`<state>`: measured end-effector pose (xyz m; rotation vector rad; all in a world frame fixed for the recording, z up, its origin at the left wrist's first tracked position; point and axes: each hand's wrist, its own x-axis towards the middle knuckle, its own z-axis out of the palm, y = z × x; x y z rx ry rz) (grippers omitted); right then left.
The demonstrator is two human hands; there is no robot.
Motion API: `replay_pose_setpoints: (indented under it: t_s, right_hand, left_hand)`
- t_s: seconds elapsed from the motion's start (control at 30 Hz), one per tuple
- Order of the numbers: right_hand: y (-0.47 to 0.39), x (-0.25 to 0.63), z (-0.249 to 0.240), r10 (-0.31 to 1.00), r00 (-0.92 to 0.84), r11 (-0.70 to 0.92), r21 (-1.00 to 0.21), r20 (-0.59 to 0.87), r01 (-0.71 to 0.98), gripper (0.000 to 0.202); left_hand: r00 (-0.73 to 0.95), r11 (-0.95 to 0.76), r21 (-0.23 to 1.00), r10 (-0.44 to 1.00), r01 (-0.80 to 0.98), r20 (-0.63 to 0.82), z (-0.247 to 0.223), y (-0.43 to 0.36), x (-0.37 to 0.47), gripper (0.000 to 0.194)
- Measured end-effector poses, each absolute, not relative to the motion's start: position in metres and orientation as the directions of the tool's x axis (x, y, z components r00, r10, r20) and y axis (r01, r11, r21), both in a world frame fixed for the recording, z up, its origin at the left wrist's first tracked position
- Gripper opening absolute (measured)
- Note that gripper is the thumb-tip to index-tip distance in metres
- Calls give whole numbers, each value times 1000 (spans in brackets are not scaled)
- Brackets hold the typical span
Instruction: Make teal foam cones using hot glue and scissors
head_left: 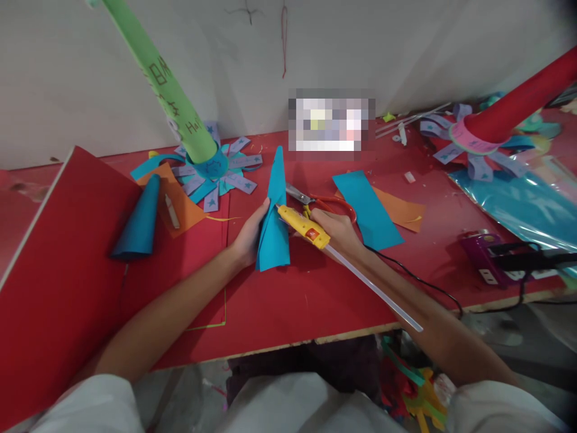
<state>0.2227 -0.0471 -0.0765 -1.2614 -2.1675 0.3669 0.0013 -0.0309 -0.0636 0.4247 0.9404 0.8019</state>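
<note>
In the middle of the head view, my left hand is closed on the side of a blue paper cone, which stands point up with its overlapping edge facing me. My right hand grips a yellow hot glue gun, its nozzle at the cone's seam. A long clear glue stick sticks out of the gun's back end. Just behind the gun lie scissors with red handles, partly hidden by my right hand. Some of my left fingers are hidden behind the cone.
A finished blue cone stands at left, beside orange paper and a large red board. Green and red tubes rise from paper-strip bases. Blue paper lies at right, near a purple power strip with cords.
</note>
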Motion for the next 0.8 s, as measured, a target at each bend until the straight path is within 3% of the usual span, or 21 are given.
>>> replay_pose_setpoints:
  t_s: [0.17,0.47,0.8]
  right_hand:
    - [-48,224,-75,833,-414,553,-510,368,659,34]
    - [-45,226,-73,872,-321,485,-567,369,665,41]
    - [-47,225,-71,819,-424,573,-548,386,610,41]
  left_hand:
    - [335,643,646,766,-412,-549,-64,-31,1,53]
    - [361,625,657,780,-421,-511,-64,-30,-1,52]
    - [338,635,674,772,-377,-538,-70,-29,-3,58]
